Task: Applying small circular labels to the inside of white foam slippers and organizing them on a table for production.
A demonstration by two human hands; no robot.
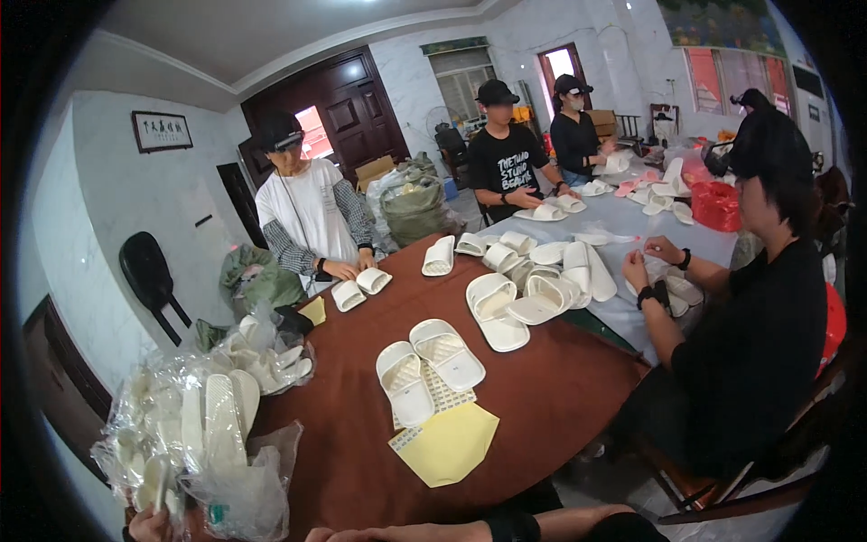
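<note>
At the lower left edge my left hand is closed on the end of a cream-white slipper, beside a heap of slippers in clear plastic bags. My right hand lies along the bottom edge, mostly cut off, its fingers hidden. A black band circles that wrist. In front of me a pair of white slippers rests side by side on the brown-covered table. Under them are a sheet of small printed labels and a yellow sheet.
More white slippers are piled at the table's right side. Across from me, a person in white handles another pair. A person in black sits at the right. Others work around the grey-covered table. Full sacks stand behind.
</note>
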